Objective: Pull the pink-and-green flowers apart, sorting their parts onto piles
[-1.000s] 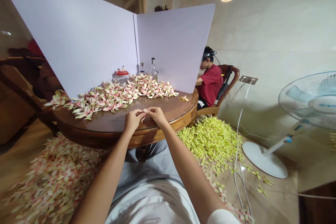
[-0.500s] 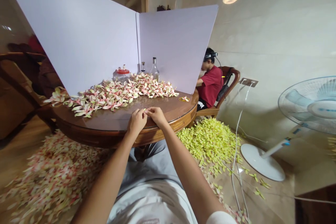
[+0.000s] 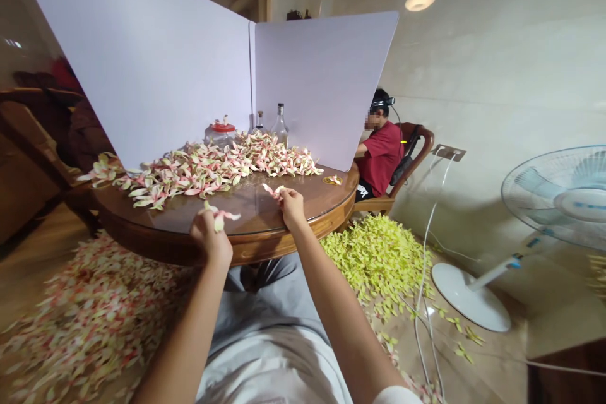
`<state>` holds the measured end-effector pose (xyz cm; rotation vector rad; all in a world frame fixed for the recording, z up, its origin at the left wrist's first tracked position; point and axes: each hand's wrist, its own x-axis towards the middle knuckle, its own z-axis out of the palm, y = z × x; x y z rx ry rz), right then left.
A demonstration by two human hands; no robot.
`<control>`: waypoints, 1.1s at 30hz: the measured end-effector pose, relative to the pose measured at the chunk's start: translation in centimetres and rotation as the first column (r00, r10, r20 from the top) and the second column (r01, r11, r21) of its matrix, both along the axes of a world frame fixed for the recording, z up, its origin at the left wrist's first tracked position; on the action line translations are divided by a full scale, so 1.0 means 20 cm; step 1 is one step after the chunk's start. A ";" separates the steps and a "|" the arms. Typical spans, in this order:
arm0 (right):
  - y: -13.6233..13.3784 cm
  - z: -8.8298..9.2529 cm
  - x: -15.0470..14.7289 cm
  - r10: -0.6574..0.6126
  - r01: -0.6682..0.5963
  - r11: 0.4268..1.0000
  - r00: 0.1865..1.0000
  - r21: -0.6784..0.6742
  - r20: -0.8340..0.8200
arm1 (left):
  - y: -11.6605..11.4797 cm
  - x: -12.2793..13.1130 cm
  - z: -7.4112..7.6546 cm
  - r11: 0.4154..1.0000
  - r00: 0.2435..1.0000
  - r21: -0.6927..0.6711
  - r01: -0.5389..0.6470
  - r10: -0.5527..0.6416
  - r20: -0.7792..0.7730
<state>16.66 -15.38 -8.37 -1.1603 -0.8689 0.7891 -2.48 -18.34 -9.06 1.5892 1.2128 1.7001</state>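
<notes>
the round wooden table [image 3: 326, 214] stands in a room before white boards [image 3: 156, 57], a heap of pink-and-cream blossoms [image 3: 203, 167] spread across its far side, left of centre. from here i see my left hand [image 3: 211, 237] at the near edge, fingers [image 3: 204, 218] pinched shut on one blossom [image 3: 218, 219], and my right hand [image 3: 292, 207] just apart, fingertips [image 3: 283, 194] closed on a pink sliver [image 3: 271, 189]. a light fingertip pinch seems right: these look easily bruised.

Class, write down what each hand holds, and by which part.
Left hand: a pale petal cluster, at its lower end. Right hand: a pink-tipped petal, at its near end.
</notes>
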 end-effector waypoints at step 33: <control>-0.09 0.05 -0.05 0.313 -0.315 0.946 0.949 0.071 0.038 | 0.23 0.16 0.09 0.932 0.902 -0.111 0.344 -0.361 -0.237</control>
